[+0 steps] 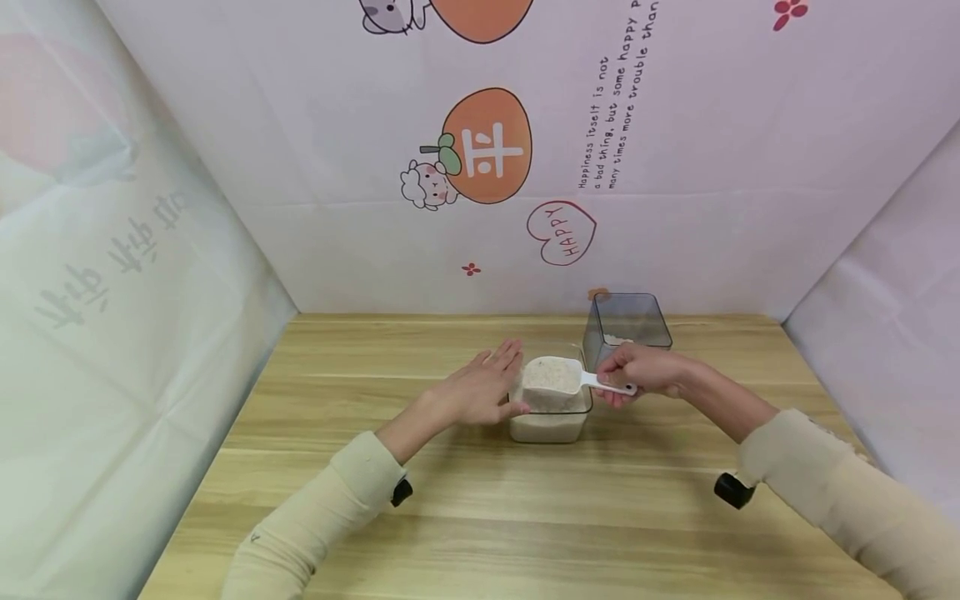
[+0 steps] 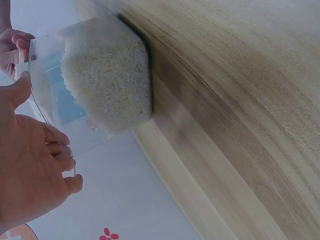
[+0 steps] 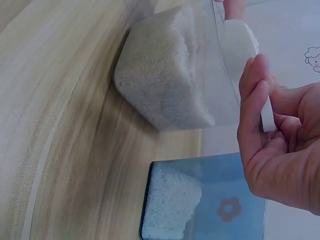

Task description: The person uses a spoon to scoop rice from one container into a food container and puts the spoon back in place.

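Observation:
A white scoop, heaped with rice, is over the mouth of a clear container that holds rice in its lower part. My right hand pinches the scoop's handle between thumb and fingers. On the container's left side, my left hand rests at the rim with its fingers extended. In the left wrist view, those fingers lie along the rim of the clear container. Behind the right hand stands a bluish see-through container, also with rice at its bottom, as the right wrist view shows.
Both containers stand on a wood-grain table. A printed white sheet rises behind the table's far edge, close behind the bluish container. More pale sheets hang at the left and right sides.

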`<state>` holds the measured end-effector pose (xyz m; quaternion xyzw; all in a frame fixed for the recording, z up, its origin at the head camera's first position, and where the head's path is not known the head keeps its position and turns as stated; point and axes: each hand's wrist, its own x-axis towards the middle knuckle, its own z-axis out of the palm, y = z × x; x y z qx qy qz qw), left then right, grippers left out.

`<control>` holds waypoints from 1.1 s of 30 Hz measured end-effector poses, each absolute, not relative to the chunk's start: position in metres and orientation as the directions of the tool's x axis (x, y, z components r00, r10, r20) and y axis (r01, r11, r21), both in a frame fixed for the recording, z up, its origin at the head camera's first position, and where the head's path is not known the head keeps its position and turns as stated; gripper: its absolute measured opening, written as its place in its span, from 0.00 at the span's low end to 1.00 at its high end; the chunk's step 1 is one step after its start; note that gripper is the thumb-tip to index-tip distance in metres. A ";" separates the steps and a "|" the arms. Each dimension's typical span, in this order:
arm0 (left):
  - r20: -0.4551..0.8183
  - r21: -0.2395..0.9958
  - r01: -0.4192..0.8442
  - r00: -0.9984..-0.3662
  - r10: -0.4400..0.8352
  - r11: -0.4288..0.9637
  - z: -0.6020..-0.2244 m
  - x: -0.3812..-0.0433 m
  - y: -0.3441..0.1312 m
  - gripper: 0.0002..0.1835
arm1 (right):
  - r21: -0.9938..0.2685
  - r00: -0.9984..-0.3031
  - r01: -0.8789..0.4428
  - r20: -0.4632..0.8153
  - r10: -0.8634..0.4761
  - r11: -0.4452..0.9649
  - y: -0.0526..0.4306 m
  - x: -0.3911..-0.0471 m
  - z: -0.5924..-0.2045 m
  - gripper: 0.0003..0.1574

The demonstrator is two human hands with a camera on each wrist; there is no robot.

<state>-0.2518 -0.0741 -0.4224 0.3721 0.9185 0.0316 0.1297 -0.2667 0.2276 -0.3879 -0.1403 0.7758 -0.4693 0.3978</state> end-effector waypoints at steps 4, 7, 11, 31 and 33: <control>-0.214 0.142 0.677 -0.692 0.690 0.722 -0.422 -0.252 -0.074 0.50 | -0.844 -0.666 0.155 -0.473 -0.577 0.513 0.230 -0.265 -0.386 0.15; -0.213 0.138 0.680 -0.690 0.692 0.721 -0.421 -0.252 -0.074 0.50 | -0.849 -0.679 0.157 -0.464 -0.569 0.505 0.232 -0.262 -0.384 0.15; -0.211 0.132 0.684 -0.688 0.694 0.718 -0.420 -0.252 -0.074 0.49 | -0.860 -0.689 0.156 -0.447 -0.570 0.486 0.236 -0.260 -0.380 0.14; -0.195 0.127 0.690 -0.687 0.701 0.712 -0.421 -0.251 -0.074 0.48 | -0.883 -0.718 0.157 -0.410 -0.563 0.443 0.277 -0.255 -0.359 0.11; -0.194 0.131 0.691 -0.685 0.702 0.711 -0.421 -0.251 -0.074 0.48 | -0.882 -0.726 0.160 -0.410 -0.553 0.444 0.283 -0.255 -0.358 0.11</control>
